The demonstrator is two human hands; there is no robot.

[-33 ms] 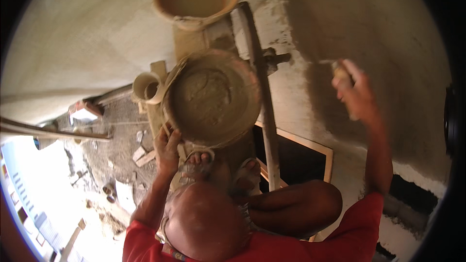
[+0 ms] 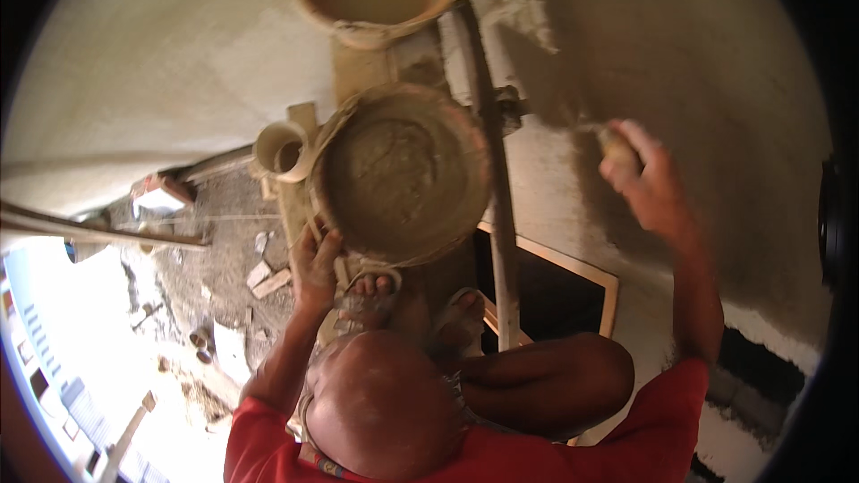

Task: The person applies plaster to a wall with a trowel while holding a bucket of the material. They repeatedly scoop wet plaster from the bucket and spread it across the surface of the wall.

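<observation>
My right hand [image 2: 649, 174] is closed round the tan handle of a trowel [image 2: 617, 145], held up against the wall; its blade is blurred and hard to make out. Darker, wet-looking plaster [image 2: 689, 63] covers the wall around it. At the near left edge of a wide round basin [image 2: 483, 183], my left hand [image 2: 315, 268] has its fingers curled on the rim. Grey-brown mortar [image 2: 389, 170] lies in that basin, with a curved scoop mark in its surface.
Beyond stands a second basin [image 2: 309, 9] of murky liquid. A pale cup-shaped container [image 2: 282, 145] sits left of the mortar basin. An upright wooden pole [image 2: 492, 152] rises between basin and wall, near a wood-framed dark opening [image 2: 559, 291]. Rubble and board scraps [image 2: 268, 279] lie lower left, below the planks [image 2: 356, 72].
My right hand and the trowel have shifted left and slightly down along the wall. The left hand stays on the basin's rim while the view has shifted a little.
</observation>
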